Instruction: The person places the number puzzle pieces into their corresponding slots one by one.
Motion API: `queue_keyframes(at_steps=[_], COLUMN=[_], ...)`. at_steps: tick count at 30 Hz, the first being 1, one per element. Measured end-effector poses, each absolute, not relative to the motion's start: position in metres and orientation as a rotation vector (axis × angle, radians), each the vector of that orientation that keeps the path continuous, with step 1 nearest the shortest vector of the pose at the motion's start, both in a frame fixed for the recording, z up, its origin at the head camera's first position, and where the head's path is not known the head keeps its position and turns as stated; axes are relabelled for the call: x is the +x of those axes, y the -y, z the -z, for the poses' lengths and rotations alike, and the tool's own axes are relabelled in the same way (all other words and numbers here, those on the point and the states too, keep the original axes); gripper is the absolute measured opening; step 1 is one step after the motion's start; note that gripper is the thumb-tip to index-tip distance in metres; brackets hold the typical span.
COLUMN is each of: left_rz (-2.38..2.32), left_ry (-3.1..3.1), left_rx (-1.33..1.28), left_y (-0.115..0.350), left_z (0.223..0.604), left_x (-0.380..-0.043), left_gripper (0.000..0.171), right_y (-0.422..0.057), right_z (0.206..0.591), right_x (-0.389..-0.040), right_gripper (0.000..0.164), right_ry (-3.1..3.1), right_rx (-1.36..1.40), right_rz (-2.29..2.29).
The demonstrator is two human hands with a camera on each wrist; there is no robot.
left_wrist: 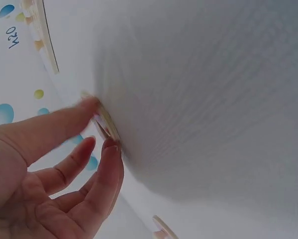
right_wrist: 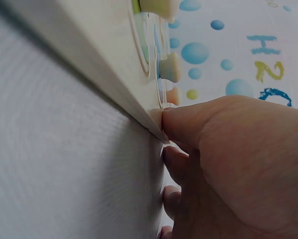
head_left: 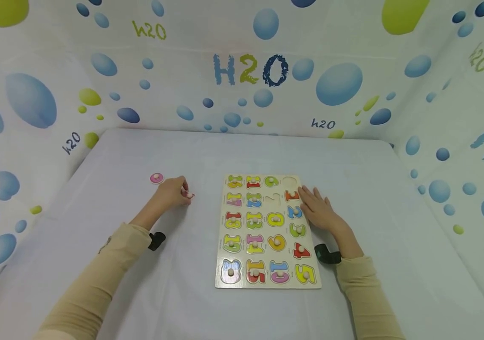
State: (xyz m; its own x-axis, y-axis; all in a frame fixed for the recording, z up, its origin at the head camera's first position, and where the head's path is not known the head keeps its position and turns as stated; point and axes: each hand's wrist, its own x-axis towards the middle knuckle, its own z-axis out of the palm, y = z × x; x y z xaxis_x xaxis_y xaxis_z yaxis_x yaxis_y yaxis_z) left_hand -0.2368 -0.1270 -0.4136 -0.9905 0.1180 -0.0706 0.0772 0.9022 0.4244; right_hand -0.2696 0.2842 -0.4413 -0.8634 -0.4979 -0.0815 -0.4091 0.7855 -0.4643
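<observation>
My left hand [head_left: 173, 191] pinches a small pink puzzle piece [head_left: 189, 194] left of the board, between thumb and fingertips. In the left wrist view the piece [left_wrist: 108, 121] appears edge-on, close over the white cloth, partly hidden by the fingers. A round pink knobbed piece [head_left: 156, 178] lies on the cloth beyond that hand. My right hand [head_left: 320, 210] rests along the right edge of the wooden number puzzle board [head_left: 243, 285], fingers extended. Its thumb [right_wrist: 181, 122] touches the board's edge in the right wrist view. Colourful knobbed numbers fill most recesses; a round recess [head_left: 289, 182] and a seven-shaped recess [head_left: 273, 199] are bare.
A white cloth [head_left: 182, 302] covers the table. Behind and beside it hangs a white curtain [head_left: 174, 56] with blue and green drops and H2O lettering. Dark wrist cameras [head_left: 327, 255] sit at both sleeves.
</observation>
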Motion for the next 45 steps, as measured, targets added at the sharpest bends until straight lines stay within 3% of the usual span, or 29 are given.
queue_keyframes(at_steps=[12,19,29,38,45], left_rz=[-0.646,-0.585,-0.76,-1.052,-1.119], left_ry=[-3.027,-3.045,-3.049,-2.907,-2.799], left_rx=[0.219,0.249,0.268,0.535,0.781], left_y=[0.123,0.122,0.116,0.055,-0.003], left_z=[0.417,0.415,0.409,0.392,0.4], left_x=[-0.233,-0.231,-0.235,-0.261,-0.279], left_gripper=[0.018,0.027,0.014,0.018,0.015], right_y=[-0.286,-0.286,-0.288,-0.288,-0.284], right_z=[0.442,0.441,0.441,0.441,0.443], right_x=[-0.272,-0.273,-0.274,-0.272,-0.271], right_gripper=[0.053,0.053,0.053,0.052,0.052], right_ry=[-2.769,-2.78,-2.793,-2.78,-2.768], right_rx=[-0.705,-0.694,-0.694,-0.696,-0.7], right_rz=[0.655,0.638,0.636,0.684,0.707])
